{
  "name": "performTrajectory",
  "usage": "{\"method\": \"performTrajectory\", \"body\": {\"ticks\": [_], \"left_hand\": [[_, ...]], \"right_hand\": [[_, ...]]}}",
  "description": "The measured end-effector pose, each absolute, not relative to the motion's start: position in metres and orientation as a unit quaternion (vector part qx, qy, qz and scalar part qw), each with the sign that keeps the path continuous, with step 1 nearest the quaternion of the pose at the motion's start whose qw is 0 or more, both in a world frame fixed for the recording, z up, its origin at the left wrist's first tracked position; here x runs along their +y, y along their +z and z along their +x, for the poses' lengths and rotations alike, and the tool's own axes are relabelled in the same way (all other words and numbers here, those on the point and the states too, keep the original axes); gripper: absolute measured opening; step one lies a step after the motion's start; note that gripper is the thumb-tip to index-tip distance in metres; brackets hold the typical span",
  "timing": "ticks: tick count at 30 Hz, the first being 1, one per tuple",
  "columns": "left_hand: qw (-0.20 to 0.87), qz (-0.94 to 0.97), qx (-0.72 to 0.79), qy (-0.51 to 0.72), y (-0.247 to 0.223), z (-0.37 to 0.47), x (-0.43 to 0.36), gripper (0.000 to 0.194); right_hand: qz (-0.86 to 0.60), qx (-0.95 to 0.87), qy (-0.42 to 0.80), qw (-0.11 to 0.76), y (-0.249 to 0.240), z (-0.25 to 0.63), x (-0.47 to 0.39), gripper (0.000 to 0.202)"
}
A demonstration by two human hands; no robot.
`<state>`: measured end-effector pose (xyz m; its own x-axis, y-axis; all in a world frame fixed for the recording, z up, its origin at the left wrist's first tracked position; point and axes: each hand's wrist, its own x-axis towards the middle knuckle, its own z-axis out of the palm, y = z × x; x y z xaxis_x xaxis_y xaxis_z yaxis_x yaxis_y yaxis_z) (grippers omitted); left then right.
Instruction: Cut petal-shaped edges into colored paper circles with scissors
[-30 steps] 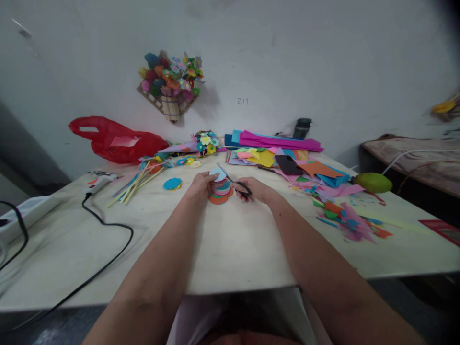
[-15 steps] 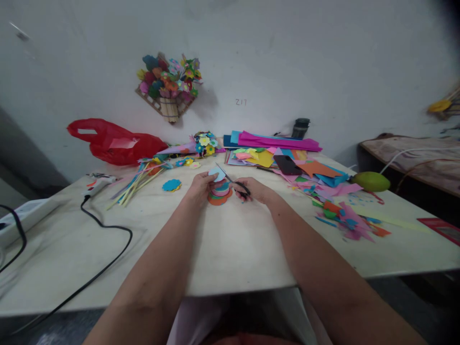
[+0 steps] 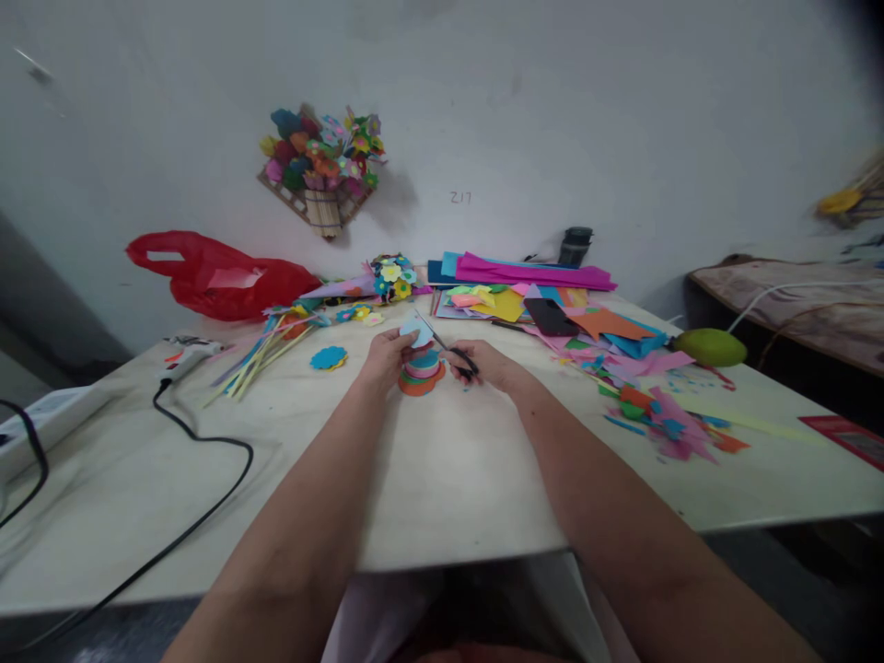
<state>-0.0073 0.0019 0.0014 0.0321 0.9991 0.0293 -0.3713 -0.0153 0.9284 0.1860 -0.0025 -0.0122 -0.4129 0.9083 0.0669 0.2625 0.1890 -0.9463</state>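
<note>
2 hands [image 3: 387,357] [image 3: 487,366] | 1 scissors [image 3: 436,334] | 1 phone [image 3: 551,317] | perhaps 1 jar [image 3: 575,249]

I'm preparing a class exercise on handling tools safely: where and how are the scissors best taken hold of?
The scissors are probably best gripped by the black handle, coming from the right, where the right hand holds them: the slim blades point forward and left, by the light-blue paper in the left hand.
</note>
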Motion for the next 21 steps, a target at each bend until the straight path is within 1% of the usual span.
{"method": "performTrajectory", "body": {"ticks": [10,18,21], "left_hand": [[0.582,0.425,0.375,0.583,0.0046,-0.006,-0.0001,0.005],[0.574,0.447,0.371,0.577,0.0037,-0.0098,0.0009,0.016],[0.571,0.445,0.378,0.576,0.0039,-0.0089,0.0008,0.015]], "right_hand": [[-0.404,-0.696,0.483,0.344,-0.0143,0.1908,-0.0002,0.031],[-0.4,-0.698,0.494,0.33,-0.0096,0.1916,-0.0023,0.028],[-0.397,-0.697,0.498,0.329,-0.0082,0.1909,-0.0037,0.027]]}}
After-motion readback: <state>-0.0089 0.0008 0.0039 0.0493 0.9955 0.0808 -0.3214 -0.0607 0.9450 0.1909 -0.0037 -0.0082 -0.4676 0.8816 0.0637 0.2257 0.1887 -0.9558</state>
